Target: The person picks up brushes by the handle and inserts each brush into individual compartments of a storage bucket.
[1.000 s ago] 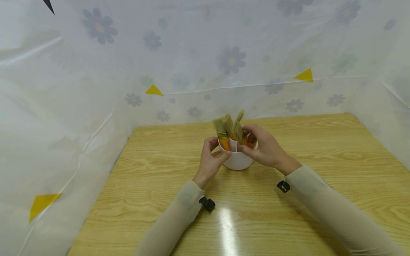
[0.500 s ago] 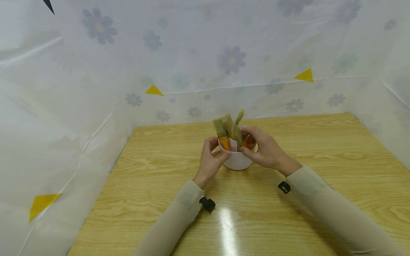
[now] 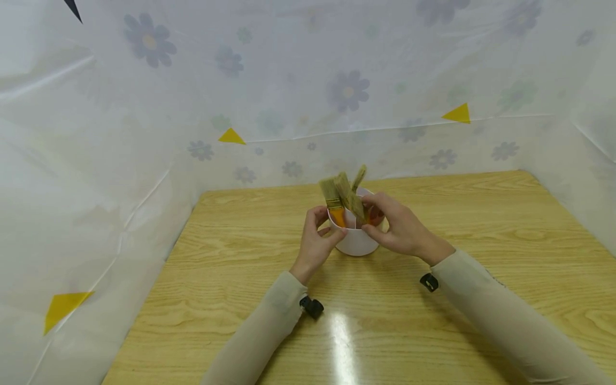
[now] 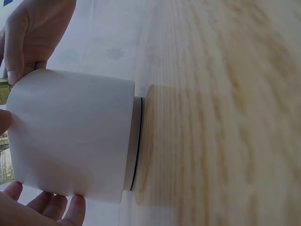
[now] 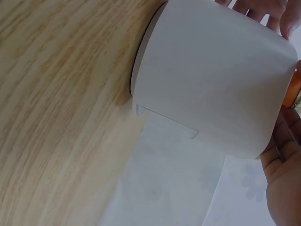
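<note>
A white divided desk organizer [image 3: 357,245] stands upright on the table with several flat paintbrushes in it, bristles up. My left hand [image 3: 315,246] grips its left side, thumb at the front rim; in the left wrist view, fingertips [image 4: 75,207] press its white wall. My right hand [image 3: 401,227] pinches a paintbrush [image 3: 356,207] low, near its orange handle, over the right part of the organizer. Its bristles lean left against another brush [image 3: 342,184]. A wide brush [image 3: 330,191] leans out at the left, and one more brush [image 3: 360,175] rises behind. The handles' lower ends are hidden.
The wood-grain table [image 3: 216,299] reaches back to a flower-patterned plastic sheet [image 3: 289,80], which also encloses the sides. Yellow tape triangles [image 3: 232,136] mark the sheet. A small black device [image 3: 312,307] sits at the left cuff, another [image 3: 429,282] at the right.
My right hand has moved slightly down, and the pinched paintbrush has sunk lower into the organizer. The left hand and the organizer have stayed in place.
</note>
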{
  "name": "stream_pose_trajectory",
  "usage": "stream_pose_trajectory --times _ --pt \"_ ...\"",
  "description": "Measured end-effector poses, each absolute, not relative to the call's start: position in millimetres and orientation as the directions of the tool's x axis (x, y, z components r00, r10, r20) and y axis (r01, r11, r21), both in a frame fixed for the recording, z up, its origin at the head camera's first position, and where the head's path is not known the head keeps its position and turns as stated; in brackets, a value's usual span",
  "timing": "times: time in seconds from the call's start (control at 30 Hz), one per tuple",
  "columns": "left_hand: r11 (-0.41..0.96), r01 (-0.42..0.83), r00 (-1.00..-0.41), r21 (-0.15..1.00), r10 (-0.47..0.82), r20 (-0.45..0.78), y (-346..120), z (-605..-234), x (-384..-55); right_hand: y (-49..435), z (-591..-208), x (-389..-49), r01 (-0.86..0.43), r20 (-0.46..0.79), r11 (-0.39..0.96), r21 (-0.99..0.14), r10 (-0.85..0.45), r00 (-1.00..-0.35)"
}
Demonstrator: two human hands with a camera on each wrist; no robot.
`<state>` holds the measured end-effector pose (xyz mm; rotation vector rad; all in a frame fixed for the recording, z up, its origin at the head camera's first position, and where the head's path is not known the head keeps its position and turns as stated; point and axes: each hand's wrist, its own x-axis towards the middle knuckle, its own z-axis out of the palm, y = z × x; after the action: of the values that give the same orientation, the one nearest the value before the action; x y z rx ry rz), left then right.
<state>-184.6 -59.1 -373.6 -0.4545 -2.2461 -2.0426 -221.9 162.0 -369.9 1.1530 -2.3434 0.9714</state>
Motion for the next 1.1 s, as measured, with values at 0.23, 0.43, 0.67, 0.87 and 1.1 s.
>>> stream_pose_trajectory --times 0.23,0.43,0.67,0.87,1.1 --pt "0.07 0.261 -0.955 0.963 0.165 0.247 -58.9 -373.4 -184.7 162.8 -369.2 -221.1 -0.798 0.564 0.417 -0.436 -0.564 -0.603" --pt "0.079 0.262 -0.955 0.962 0.166 0.247 -59.1 -373.7 -184.6 163.3 -369.5 -220.9 -0.795 0.565 0.394 -0.462 -0.56 -0.606" --pt "0.08 0.262 -0.954 0.962 0.168 0.246 -58.8 -373.8 -184.7 162.9 -370.7 -220.8 -0.79 0.567 0.384 -0.478 -0.551 -0.612" --pt "0.083 0.26 -0.955 0.962 0.169 0.243 -58.9 -373.4 -184.1 162.6 -372.3 -221.7 -0.796 0.576 0.38 -0.472 -0.551 -0.604" --pt "0.088 0.256 -0.957 0.963 0.165 0.239 -58.9 -373.6 -184.2 162.4 -371.8 -221.0 -0.798 0.578 0.375 -0.472 -0.551 -0.602"
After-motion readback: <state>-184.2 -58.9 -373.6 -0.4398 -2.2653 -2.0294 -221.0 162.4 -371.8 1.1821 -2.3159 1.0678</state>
